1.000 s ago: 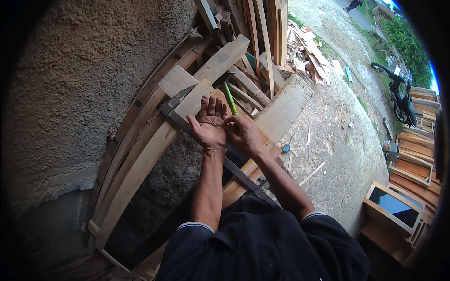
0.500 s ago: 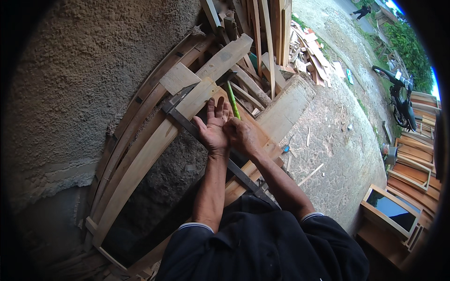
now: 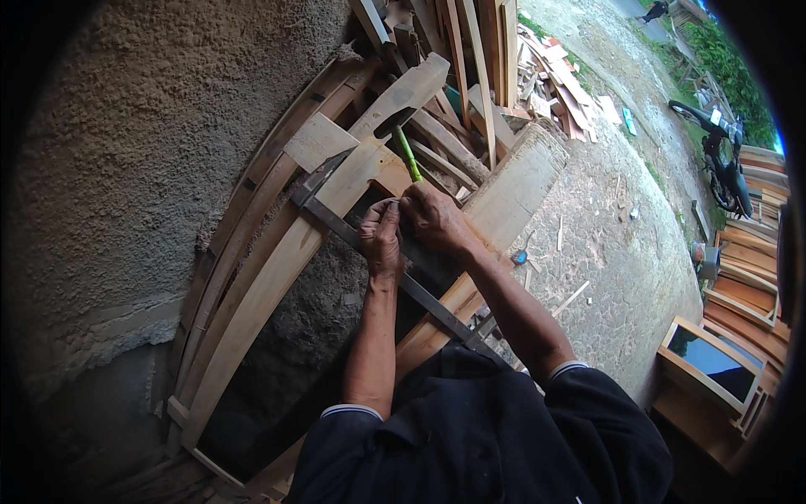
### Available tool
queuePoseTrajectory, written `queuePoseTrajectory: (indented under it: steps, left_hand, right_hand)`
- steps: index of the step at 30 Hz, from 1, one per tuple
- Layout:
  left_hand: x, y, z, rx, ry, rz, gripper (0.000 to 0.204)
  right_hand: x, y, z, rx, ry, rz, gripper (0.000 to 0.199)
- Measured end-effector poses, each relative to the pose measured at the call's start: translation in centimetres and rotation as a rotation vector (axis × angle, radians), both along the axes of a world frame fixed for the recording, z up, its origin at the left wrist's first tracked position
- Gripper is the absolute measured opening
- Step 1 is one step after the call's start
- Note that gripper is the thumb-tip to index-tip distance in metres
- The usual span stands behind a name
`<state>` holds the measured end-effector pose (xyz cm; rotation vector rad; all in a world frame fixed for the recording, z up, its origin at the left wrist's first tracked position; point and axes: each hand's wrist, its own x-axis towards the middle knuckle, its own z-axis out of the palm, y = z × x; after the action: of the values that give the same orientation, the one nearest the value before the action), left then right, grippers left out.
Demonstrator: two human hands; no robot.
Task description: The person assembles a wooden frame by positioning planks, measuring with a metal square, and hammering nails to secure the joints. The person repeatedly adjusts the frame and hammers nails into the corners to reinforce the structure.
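Two hands meet over the pale curved board (image 3: 336, 197) that leans against the rough plastered wall (image 3: 126, 168): your left hand (image 3: 382, 244) presses the long metal square (image 3: 369, 252) across the board, fingers curled down onto its blade, while your right hand (image 3: 432, 217) is clenched around a green pencil (image 3: 409, 155) whose upper end sticks up past your knuckles. The pencil's tip is hidden behind your fingers, so you cannot tell from here whether it touches the wood. It looks as though you are at the marking step, ruling a line against the edge of the square. The next stroke calls for the square to be held flat and unmoving under your left grip, and for the pencil to run tight along the blade without drifting. Other curved wooden ribs (image 3: 227, 277) lie stacked just beside the board, nearer the wall. As for packages, labels and signs, none can be made out: off to the right, on the gritty ground (image 3: 621, 252), you have only scattered offcuts (image 3: 558, 80), a small blue object (image 3: 520, 257), stacked wooden frames (image 3: 739, 286) and a parked motorbike (image 3: 722, 160).
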<state>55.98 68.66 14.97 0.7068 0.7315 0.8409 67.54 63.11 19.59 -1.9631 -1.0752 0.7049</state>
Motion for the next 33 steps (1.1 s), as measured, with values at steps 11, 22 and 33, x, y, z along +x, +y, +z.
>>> queuePoseTrajectory:
  steps: [11,22,33]
  left_hand:
    - [0.8,6.0,-2.0,0.586,0.423,-0.009,0.011]
    - [2.9,6.5,-1.0,0.834,1.129,0.053,0.022]
    - [3.1,6.2,-1.6,0.911,1.227,0.038,0.027]
  right_hand:
    - [1.4,1.0,-1.8,0.107,0.11,-0.046,0.024]
    - [1.0,-3.5,-2.9,0.086,0.226,-0.112,0.027]
    - [1.5,-5.5,0.0,0.15,-0.139,0.075,0.053]
